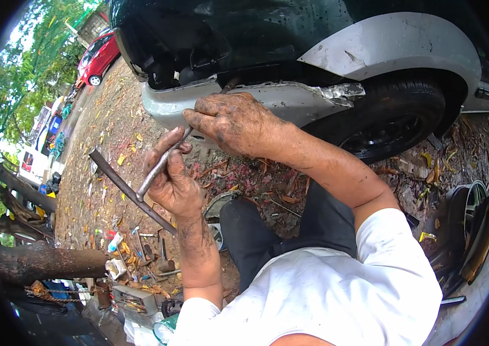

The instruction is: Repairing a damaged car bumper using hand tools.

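A T-shaped metal bar slants up and to the right in front of me, its worn crosspiece at the lower left. My left hand is closed on the shaft close to the crosspiece. Farther along, my right hand grips the same shaft, knuckles up. Beyond that hand the bar's far end meets the upper edge of a silver bumper; whether it is hooked inside or only touching I cannot tell. The bumper's right end is torn and jagged. Both hands are smeared with dark grime.
A black-tyred wheel stands right of the bumper under a grey wheel-arch trim. Hammers and scattered hand tools lie on leafy dirt at lower left, near a tree trunk. A red car is parked far left. Car parts lean at right.
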`<state>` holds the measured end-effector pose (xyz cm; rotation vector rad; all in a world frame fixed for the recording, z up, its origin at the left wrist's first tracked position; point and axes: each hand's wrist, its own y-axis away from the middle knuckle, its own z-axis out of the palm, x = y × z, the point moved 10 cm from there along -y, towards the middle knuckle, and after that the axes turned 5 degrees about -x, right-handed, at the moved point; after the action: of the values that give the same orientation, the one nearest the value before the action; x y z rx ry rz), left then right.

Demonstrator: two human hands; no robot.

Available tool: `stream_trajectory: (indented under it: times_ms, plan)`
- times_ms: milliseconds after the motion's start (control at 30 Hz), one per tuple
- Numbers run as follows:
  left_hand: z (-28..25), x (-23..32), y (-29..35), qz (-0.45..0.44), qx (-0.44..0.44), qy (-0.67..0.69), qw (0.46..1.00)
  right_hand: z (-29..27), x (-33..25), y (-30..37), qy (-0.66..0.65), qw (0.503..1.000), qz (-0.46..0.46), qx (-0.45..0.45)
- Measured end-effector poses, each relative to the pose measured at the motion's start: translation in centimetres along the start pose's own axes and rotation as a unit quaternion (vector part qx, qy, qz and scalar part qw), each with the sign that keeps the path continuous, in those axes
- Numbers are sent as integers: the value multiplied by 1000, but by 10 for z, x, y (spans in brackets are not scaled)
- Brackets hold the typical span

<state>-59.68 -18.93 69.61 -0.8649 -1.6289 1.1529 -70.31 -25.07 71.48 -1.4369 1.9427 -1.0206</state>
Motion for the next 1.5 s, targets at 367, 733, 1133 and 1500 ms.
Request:
stream_trajectory:
  times_ms: [367, 733, 1133, 1500]
  plan:
    - [-5, 3, 9, 16, 85, -13, 996, -2, -2, 6, -26, 999, 29, 24]
    - [-20, 1, 0, -15, 142, -126, 982, 2, 4, -1, -34, 996, 82, -15]
    - [15, 9, -16, -10, -25, -90, 996, -6, 0, -10, -4, 995, -16, -95]
    - [6, 4, -10, -35, 55, -16, 998, -3, 7, 6, -39, 996, 69, 28]
